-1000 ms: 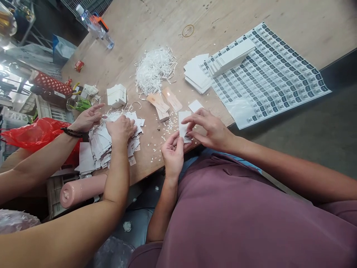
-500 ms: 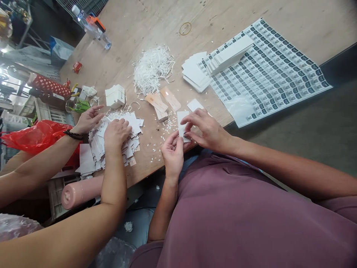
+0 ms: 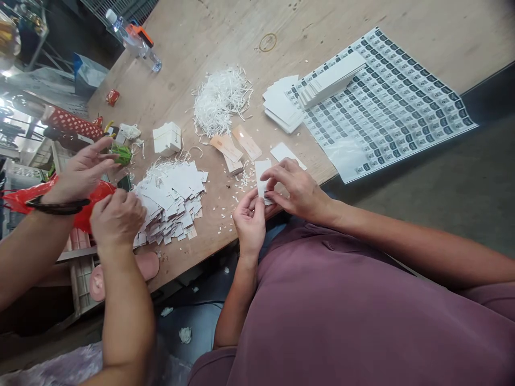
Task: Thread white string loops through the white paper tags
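A small white card [image 3: 261, 172] stands upright in my left hand [image 3: 250, 220], pinched at its lower end between thumb and fingers, near the table's front edge. My right hand [image 3: 295, 187] curls over the card's right side, its thumb and fingertips pressed at the lower part. Whether it also pinches something small there is hidden. Another white card [image 3: 287, 154] lies flat just behind my right hand. Orange-and-white cards [image 3: 246, 142] and a small stack [image 3: 232, 161] lie to the left, with tiny white bits [image 3: 241, 185] scattered around.
A co-worker's hands [image 3: 116, 214] are at the left, beside a heap of white tags [image 3: 173, 201]. White strings [image 3: 221, 102] lie piled behind. A printed label sheet [image 3: 394, 107] bears a row of cards [image 3: 333, 80]. A plastic bottle [image 3: 132, 40] and pink cylinder [image 3: 148, 265] are at left.
The co-worker's hands have moved left, off the tag heap, uncovering more of it. My own hands and the card stay nearly where they were.
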`<state>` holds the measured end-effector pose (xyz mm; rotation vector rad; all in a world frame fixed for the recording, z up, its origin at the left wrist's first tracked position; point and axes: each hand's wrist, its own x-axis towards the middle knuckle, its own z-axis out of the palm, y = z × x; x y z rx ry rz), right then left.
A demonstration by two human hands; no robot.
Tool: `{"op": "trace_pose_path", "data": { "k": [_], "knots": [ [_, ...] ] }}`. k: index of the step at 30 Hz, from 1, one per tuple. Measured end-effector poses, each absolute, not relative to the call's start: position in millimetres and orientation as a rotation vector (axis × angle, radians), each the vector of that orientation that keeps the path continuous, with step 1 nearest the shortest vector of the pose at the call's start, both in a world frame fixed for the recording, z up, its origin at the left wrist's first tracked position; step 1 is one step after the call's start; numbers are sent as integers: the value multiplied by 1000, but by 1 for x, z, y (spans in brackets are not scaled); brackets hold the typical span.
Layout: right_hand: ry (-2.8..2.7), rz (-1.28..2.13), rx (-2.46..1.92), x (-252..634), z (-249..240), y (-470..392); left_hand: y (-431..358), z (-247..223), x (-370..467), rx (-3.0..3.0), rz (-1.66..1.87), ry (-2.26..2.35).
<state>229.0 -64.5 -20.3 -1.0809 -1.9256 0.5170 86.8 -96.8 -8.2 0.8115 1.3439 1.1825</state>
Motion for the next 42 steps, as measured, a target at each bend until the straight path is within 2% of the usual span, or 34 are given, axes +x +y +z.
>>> {"op": "trace_pose_path", "data": {
  "k": [8,29,42],
  "knots": [
    [-1911,457,-1104,223,-20,-68,-99,-10,87,838,1216,1362],
    [-1893,647,-1275,227,-15,-64,-100,-15,85,817,1203,1287],
    [-2009,577,-1138,224,-10,-61,-101,-14,81,830,1170,1278]
  ]
}}
